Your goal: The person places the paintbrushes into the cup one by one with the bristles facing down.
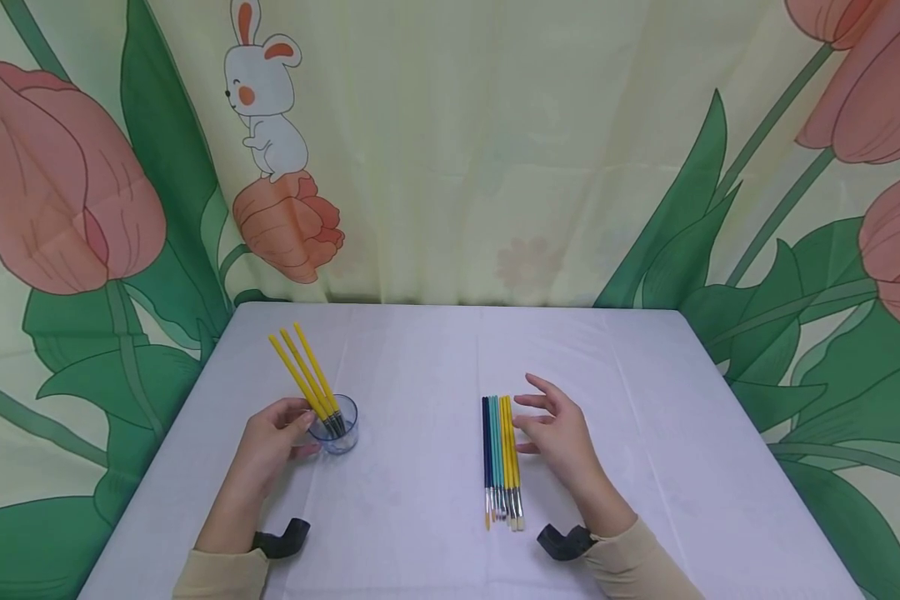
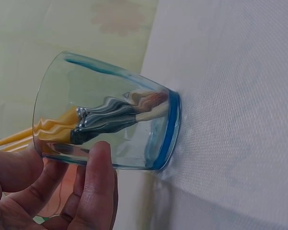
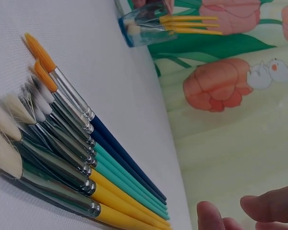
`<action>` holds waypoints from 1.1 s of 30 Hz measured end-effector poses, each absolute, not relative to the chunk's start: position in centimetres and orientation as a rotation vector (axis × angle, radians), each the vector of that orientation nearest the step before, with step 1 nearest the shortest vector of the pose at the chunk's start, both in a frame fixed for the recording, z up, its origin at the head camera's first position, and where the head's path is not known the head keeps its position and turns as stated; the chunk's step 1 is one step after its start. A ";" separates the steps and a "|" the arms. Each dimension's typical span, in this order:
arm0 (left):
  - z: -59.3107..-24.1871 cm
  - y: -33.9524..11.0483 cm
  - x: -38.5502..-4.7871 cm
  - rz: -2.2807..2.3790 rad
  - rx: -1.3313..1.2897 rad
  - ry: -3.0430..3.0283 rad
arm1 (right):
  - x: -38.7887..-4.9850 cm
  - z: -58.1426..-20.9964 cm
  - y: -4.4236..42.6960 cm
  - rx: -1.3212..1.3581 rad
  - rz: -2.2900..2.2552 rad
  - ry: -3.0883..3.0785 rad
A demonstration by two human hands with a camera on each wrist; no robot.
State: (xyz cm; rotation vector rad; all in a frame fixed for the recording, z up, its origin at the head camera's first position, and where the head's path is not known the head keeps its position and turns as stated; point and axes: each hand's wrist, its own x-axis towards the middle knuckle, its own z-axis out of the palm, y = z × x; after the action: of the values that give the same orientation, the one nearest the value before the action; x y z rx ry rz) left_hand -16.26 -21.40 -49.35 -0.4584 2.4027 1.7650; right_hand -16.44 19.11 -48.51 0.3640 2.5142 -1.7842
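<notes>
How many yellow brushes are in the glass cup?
3, all leaning in the glass cup the left hand holds: in the head view, a left brush, a middle brush and a right brush. None seems hidden.

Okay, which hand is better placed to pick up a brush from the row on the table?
The right hand, most likely. It holds nothing and sits right beside the yellow end of the brush row. The left hand is farther away, holding the glass with three yellow brushes in it.
</notes>
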 end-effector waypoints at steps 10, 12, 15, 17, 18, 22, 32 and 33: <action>-49.4 -21.5 -16.4 1.778 -0.448 2.393 | -16.4 -48.7 19.6 0.408 -1.712 2.502; -49.4 -21.5 -16.4 1.776 -0.452 2.394 | -16.5 -48.8 19.7 0.411 -1.677 2.518; -49.4 -21.5 -16.5 1.771 -0.463 2.394 | -16.5 -49.0 19.8 0.407 -1.633 2.538; -49.4 -21.5 -16.5 1.771 -0.469 2.395 | -16.5 -49.2 19.9 0.405 -1.599 2.555; -49.4 -21.4 -16.5 1.770 -0.472 2.394 | -16.5 -49.3 19.9 0.409 -1.580 2.562; -49.4 -21.4 -16.5 1.773 -0.468 2.397 | -16.5 -49.5 20.0 0.440 -1.515 2.577; -49.6 -21.6 -16.5 1.772 -0.470 2.384 | -16.5 -50.0 19.8 0.517 -1.455 2.534; -49.6 -21.6 -16.5 1.771 -0.471 2.384 | -16.5 -50.1 19.7 0.517 -1.449 2.536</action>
State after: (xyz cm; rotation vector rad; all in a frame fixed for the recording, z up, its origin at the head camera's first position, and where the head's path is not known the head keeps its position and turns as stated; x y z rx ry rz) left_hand -16.50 -21.60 -49.64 -0.4707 2.3845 1.7706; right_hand -16.50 19.74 -50.07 0.5166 2.5364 -1.4495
